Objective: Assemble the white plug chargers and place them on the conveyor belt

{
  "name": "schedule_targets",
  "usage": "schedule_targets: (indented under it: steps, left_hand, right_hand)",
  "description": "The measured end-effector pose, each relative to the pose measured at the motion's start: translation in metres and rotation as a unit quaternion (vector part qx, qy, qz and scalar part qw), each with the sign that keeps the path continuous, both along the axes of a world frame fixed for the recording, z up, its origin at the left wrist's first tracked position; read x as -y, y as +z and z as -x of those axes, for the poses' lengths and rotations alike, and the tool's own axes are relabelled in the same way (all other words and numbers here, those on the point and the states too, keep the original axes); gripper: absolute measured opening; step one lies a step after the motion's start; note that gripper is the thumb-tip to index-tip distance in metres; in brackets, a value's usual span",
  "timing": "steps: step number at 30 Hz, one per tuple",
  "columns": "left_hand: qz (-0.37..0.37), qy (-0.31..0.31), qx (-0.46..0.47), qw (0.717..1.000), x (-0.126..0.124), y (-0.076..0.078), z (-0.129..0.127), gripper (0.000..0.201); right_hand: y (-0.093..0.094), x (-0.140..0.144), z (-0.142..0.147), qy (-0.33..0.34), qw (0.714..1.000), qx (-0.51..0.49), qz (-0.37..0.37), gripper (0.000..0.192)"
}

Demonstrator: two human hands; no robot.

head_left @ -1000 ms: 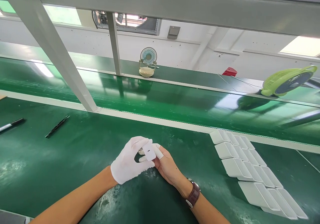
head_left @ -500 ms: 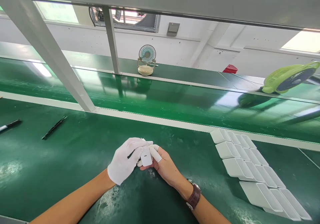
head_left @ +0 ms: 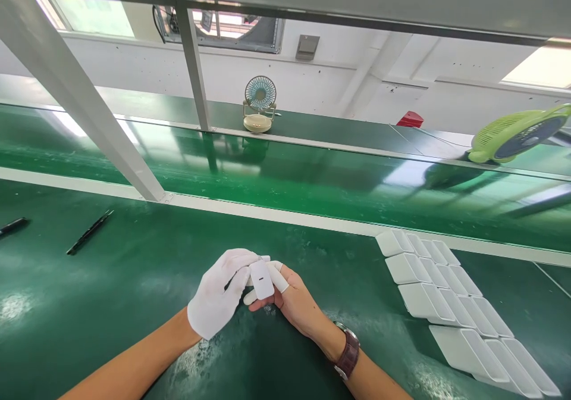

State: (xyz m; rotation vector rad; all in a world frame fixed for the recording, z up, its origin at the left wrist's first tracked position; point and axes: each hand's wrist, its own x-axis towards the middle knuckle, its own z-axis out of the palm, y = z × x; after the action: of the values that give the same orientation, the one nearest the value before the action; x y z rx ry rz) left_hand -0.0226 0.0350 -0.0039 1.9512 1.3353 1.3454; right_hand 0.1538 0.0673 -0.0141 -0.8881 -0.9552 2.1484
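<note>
Pinching the white piece (head_left: 262,287) between left hand (head_left: 219,293) and right hand (head_left: 298,302), slotted side up, seemingly for steadiness and clear sight.

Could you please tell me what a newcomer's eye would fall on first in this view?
Probably the white-gloved left hand and bare-palmed right hand, meeting at a small white piece with a dark slot, over the green bench. Next, the rows of white open containers to the right. Beyond them, the lime-green fan stands out near the right edge.
</note>
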Motion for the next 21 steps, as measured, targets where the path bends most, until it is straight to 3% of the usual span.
schedule_targets:
  steps: [9,15,18,21]
  left_hand:
    - [-0.002,0.019,-0.013,1.000,0.000,-0.005,0.000,0.028]
    - [-0.020,0.034,-0.024,0.999,-0.005,-0.008,0.001,0.027]
    - [-0.001,0.036,-0.034,0.999,-0.009,-0.012,0.005,0.029]
    - [0.046,0.049,-0.047,0.997,-0.013,-0.017,0.008,0.041]
  right_hand:
    - [0.001,-0.001,-0.001,0.003,1.000,0.000,0.005,0.038]
    - [-0.001,0.001,0.000,-0.008,0.999,-0.014,-0.030,0.037]
    - [-0.004,0.002,-0.001,-0.070,0.990,0.014,-0.118,0.032]
    - [-0.007,0.001,-0.005,-0.147,0.939,0.124,-0.284,0.026]
